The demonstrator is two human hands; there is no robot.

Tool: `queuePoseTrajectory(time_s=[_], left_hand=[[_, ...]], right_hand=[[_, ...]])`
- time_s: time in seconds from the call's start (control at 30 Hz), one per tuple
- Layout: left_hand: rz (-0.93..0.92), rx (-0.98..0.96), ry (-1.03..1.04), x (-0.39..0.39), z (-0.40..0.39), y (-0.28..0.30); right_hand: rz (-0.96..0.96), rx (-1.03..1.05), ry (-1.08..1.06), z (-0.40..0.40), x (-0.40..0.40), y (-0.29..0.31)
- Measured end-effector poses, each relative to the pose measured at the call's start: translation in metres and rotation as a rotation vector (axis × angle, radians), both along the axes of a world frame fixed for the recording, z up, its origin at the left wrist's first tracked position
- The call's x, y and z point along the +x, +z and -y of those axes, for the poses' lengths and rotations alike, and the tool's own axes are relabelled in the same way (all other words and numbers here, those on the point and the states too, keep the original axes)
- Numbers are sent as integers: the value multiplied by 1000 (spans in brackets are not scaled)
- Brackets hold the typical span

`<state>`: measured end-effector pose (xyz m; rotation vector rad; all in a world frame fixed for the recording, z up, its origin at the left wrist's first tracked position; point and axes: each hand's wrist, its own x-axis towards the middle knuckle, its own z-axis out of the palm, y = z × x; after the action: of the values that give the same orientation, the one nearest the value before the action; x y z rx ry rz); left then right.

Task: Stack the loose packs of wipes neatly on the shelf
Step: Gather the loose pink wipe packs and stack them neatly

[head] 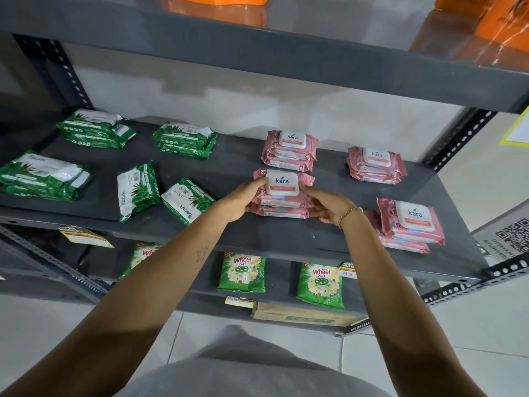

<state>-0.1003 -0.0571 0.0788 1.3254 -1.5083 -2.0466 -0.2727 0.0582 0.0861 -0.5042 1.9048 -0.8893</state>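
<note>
On the dark grey shelf a stack of three pink Kara wipe packs sits near the front middle. My left hand grips its left side and my right hand grips its right side. More pink stacks stand behind, at the back right and at the front right, the last one askew. Green wipe packs lie on the left: stacks at the back and far left, and two loose packs lying crooked.
The upper shelf hangs close above, with orange packs on it. Green Wheel detergent bags and a cardboard box fill the shelf below. Perforated metal posts frame the rack.
</note>
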Motion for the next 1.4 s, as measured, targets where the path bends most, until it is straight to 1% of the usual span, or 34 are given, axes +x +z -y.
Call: queuePoseTrajectory(time_s=[0.1, 0.2, 0.43, 0.77, 0.87, 0.9, 0.93, 1.0, 1.03, 1.07, 1.13, 1.2, 1.23, 1.3, 1.33, 1.4], left_hand=[[11, 14, -91, 0, -4, -2], [-2, 11, -138, 2, -9, -2], [-11, 19, -167, 7, -16, -6], [-8, -14, -212, 12, -17, -6], [33, -35, -212, 11, -20, -7], [89, -85, -217, 11, -21, -5], [177, -186, -212, 11, -23, -2], [346, -490, -132, 16, -21, 4], [341, -640, -72, 21, -19, 8], [282, -757, -16, 30, -15, 12], [166, -920, 78, 52, -2, 18], [139, -1046, 134, 84, 14, 20], [156, -1107, 159, 102, 24, 18], [225, -1217, 212, 143, 44, 9], [273, -1249, 229, 164, 53, 2], [397, -1250, 243, 206, 68, -17]], right_hand=[[-38, -11, -53, -14, 4, -5], [-54, -27, -75, -25, 7, -6], [-119, -85, -70, -36, 16, -6], [-117, -109, -140, -42, 26, -9], [-125, -91, -122, -43, 29, -7], [-143, -73, -101, -45, 30, -5], [-190, -49, -82, -46, 30, -3], [-397, -53, -87, -45, 30, 2], [-519, -98, -126, -42, 31, 6], [-619, -163, -183, -38, 34, 13], [-797, -326, -248, -24, 48, 29], [-943, -448, -167, -5, 74, 39], [-952, -495, -102, 5, 91, 42], [-874, -543, 24, 24, 128, 39], [-831, -546, 82, 34, 146, 35], [-761, -520, 188, 51, 176, 24]])
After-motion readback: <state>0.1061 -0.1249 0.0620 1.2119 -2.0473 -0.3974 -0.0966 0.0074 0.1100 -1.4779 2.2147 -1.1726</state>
